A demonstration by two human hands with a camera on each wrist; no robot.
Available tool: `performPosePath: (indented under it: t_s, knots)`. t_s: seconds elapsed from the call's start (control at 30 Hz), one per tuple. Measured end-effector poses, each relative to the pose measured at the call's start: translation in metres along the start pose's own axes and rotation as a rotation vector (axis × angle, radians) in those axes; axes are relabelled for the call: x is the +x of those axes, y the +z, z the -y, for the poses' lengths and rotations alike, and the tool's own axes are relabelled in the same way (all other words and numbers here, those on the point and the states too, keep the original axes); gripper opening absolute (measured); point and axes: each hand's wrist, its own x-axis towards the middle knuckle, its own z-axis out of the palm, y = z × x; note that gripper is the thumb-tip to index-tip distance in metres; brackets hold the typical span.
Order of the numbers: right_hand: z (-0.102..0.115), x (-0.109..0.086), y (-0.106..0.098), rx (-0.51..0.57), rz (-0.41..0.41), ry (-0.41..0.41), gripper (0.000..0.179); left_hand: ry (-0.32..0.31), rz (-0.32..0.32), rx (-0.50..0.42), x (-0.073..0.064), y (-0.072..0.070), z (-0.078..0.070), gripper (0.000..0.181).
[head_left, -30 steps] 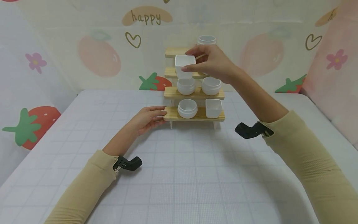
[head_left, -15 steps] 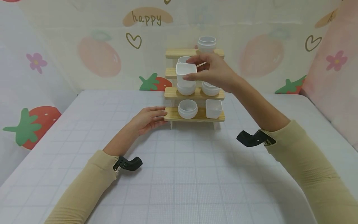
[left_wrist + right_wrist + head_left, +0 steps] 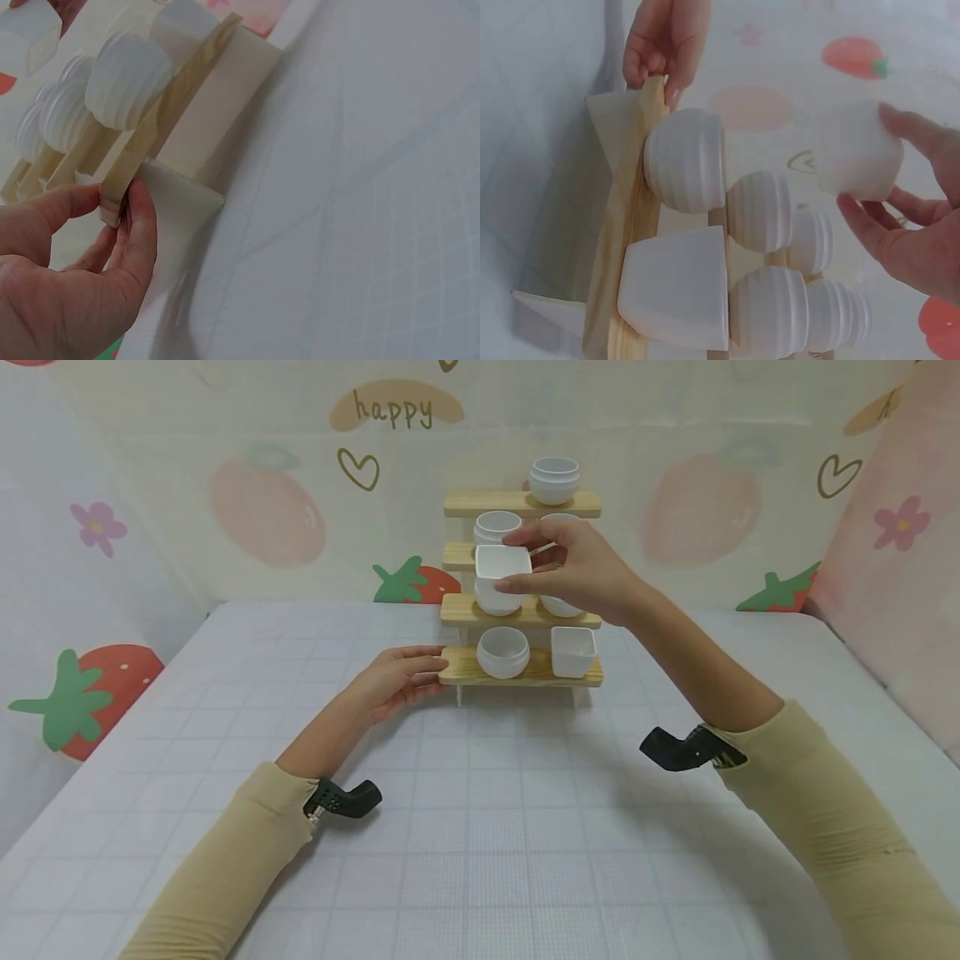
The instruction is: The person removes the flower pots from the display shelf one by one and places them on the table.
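My right hand pinches a square white pot between thumb and fingers, in front of the left side of the stepped wooden stand. In the right wrist view, that square pot is held apart from the shelves. My left hand grips the left end of the lowest shelf; the left wrist view has its thumb above the board and fingers below. A round pot and another square pot stand on this shelf. Round pots on the middle shelves are partly hidden by my right hand and the held pot.
One round pot stands on the right of the top shelf. The stand is on a table with a white grid cloth, close to a printed backdrop. Light-coloured supports hold up the shelves.
My right hand has lowered the square pot from before the upper shelves toward the second shelf from the bottom, uncovering a round pot behind it. My left hand keeps its place.
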Motion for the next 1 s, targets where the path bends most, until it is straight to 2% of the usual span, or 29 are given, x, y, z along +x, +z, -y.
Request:
performPosePath:
  t_s: [0.27,0.73,1.0]
  knots:
    - [-0.002,-0.008,0.003,-0.029,0.008,0.017,0.056,0.001,-0.009,-0.004,0.002,-0.001,0.0,0.053]
    - [-0.008,-0.019,0.012,0.011,0.005,0.006,0.053,0.001,-0.009,-0.001,0.001,-0.001,0.001,0.054]
    - [-0.013,-0.027,0.018,0.018,0.011,0.044,0.056,-0.008,-0.017,0.003,0.002,0.0,0.001,0.054]
